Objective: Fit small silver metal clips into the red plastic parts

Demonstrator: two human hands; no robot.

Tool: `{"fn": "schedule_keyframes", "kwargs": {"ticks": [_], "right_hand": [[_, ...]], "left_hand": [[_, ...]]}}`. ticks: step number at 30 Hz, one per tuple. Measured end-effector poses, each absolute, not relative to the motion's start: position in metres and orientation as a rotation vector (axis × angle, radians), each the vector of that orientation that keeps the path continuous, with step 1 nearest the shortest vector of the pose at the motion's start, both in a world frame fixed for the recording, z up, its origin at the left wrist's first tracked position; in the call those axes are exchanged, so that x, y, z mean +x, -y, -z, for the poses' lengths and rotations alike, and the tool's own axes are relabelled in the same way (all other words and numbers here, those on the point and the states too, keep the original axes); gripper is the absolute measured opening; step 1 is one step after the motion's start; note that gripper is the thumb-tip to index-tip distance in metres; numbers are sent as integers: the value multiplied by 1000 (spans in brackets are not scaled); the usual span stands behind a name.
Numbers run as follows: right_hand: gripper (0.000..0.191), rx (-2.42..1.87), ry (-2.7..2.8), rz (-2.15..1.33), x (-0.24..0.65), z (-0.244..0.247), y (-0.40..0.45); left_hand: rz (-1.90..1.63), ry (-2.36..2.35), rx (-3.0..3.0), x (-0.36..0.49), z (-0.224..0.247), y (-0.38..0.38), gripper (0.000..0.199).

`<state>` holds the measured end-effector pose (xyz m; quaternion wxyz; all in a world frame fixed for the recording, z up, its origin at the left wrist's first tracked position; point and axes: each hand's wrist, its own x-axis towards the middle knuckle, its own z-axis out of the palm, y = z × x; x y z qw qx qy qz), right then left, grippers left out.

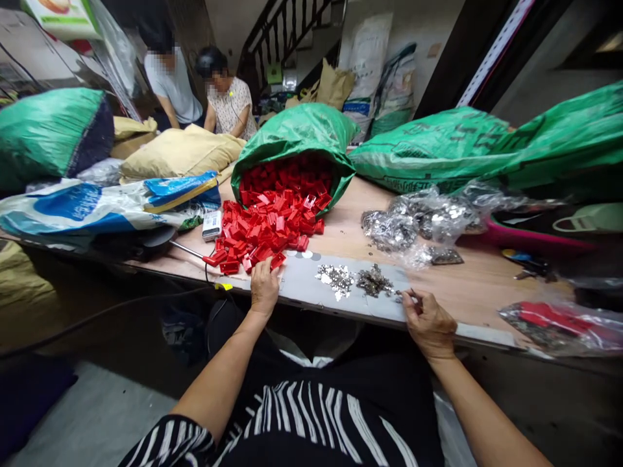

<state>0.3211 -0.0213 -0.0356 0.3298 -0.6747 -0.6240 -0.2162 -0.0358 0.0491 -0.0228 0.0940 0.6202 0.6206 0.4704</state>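
Note:
My left hand (265, 287) is closed at the near edge of a heap of red plastic pieces (272, 224), its fingertips on one small red plastic piece (278, 261). The heap spills from the mouth of a green woven sack (296, 126). Farther right, my right hand (429, 322) is pinched at the table edge; what sits between thumb and finger is too small to make out. Just left of it, on a grey strip (302, 285), lie a pile of dark metal bits (374, 281) and a pile of shiny flat metal bits (335, 280).
Clear bags of metal parts (423, 217) lie on the right of the table (341, 227), and another bag (559, 324) sits at the near right. A small white box (211, 225) stands left of the heap. Full sacks line the back; two people work beyond them.

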Motion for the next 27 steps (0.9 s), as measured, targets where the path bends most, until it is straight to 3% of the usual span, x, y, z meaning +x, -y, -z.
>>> {"fn": "schedule_keyframes", "kwargs": {"ticks": [12,17,22,27], "right_hand": [[34,-1702,1595,550,321,36,21],[38,-1700,1580,396,321,29,21],[40,-1748,1439,94,319,11,24],[32,-1627,1462,-162,277,-24,32]], "left_hand": [[-1426,-1307,1192,-27,1,-20,38],[-1378,-1115,1100,-13,-15,-3,42],[-1360,-1131,1179,-6,-24,11,41],[-1346,-1339,1784,-1,-39,28,29]]}}
